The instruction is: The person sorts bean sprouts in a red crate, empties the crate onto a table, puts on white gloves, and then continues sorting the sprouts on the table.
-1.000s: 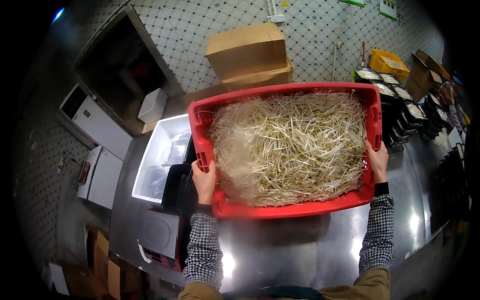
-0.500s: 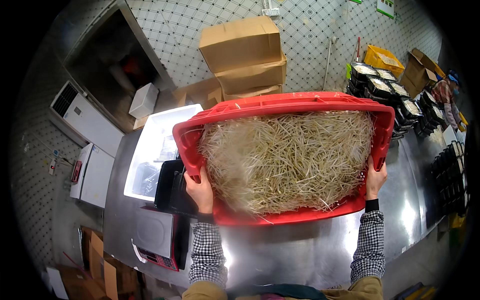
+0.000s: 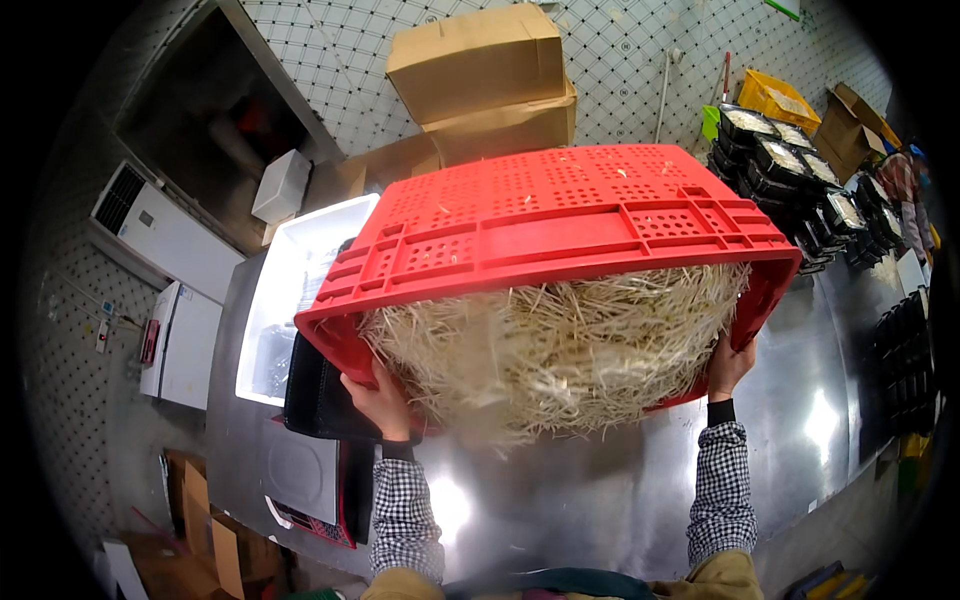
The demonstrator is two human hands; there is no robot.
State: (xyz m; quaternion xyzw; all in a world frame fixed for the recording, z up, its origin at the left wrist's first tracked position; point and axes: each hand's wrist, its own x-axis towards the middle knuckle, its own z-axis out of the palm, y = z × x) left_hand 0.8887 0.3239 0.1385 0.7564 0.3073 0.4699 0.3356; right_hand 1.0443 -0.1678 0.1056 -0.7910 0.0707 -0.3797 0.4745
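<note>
A red plastic crate (image 3: 560, 235) with a perforated base is tipped steeply over the metal table (image 3: 590, 500), its open side turned toward me and downward. Pale bean sprouts (image 3: 560, 350) fill it, and some hang over its near lower edge. At the crate's left end, my left hand (image 3: 380, 400) is closed on the rim. My right hand (image 3: 730, 368) grips the rim at the right end. The crate hides part of both hands' fingers.
Left of the crate are a white foam box (image 3: 265, 330), black trays (image 3: 310, 395) and a weighing scale (image 3: 305, 475). Cardboard boxes (image 3: 480, 65) are stacked behind. Filled black trays (image 3: 775, 160) stand at the far right, near another person (image 3: 905, 190).
My hands have tipped the crate much further toward me, so its perforated base now shows. The sprouts have slid toward the near edge and spill over it.
</note>
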